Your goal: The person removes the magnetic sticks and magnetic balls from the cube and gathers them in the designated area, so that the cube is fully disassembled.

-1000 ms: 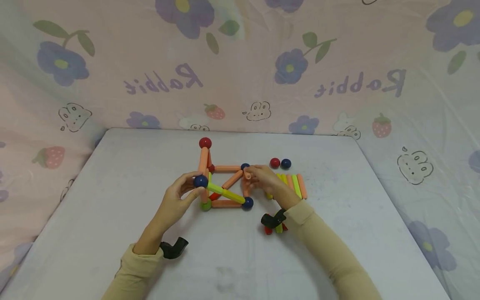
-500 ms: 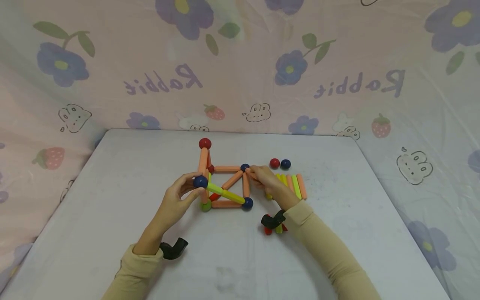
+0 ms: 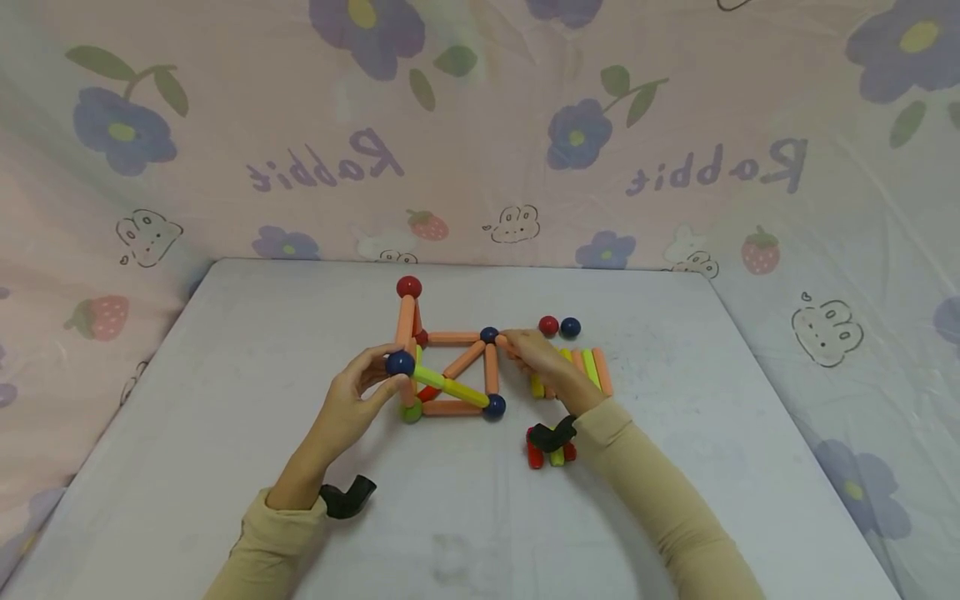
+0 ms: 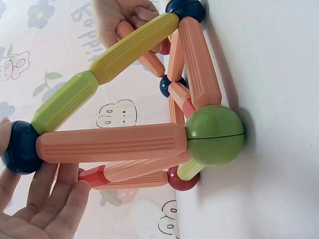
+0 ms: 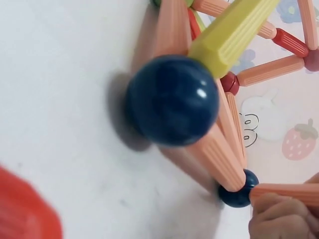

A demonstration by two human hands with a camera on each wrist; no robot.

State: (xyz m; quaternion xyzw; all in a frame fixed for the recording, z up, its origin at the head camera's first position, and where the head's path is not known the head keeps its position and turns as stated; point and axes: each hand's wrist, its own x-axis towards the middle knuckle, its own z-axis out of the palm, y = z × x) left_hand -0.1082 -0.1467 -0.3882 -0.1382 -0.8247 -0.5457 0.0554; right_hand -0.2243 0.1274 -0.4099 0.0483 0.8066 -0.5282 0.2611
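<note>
My left hand (image 3: 356,402) holds a dark blue ball (image 3: 401,363) at the raised front-left corner of a frame of magnetic sticks and balls. An orange stick (image 4: 109,143) runs from it down to a green ball (image 4: 215,134); a lime stick (image 3: 430,377) and yellow stick (image 3: 467,392) slope to the front-right blue ball (image 5: 173,99). My right hand (image 3: 536,353) pinches another orange stick (image 5: 286,189), its end right at the far-right blue ball (image 5: 238,189). A red ball (image 3: 408,287) tops the frame's back left.
Right of the frame, a row of loose orange, yellow and lime sticks (image 3: 603,372) lies partly behind my right hand. A red ball (image 3: 548,326) and a blue ball (image 3: 571,327) sit behind it. Several short red and lime pieces (image 3: 535,452) lie near my right wrist.
The orange stick in my right hand has swung from in front of the far-right blue ball to its right side. My right forearm has shifted slightly right; my left hand stays put.
</note>
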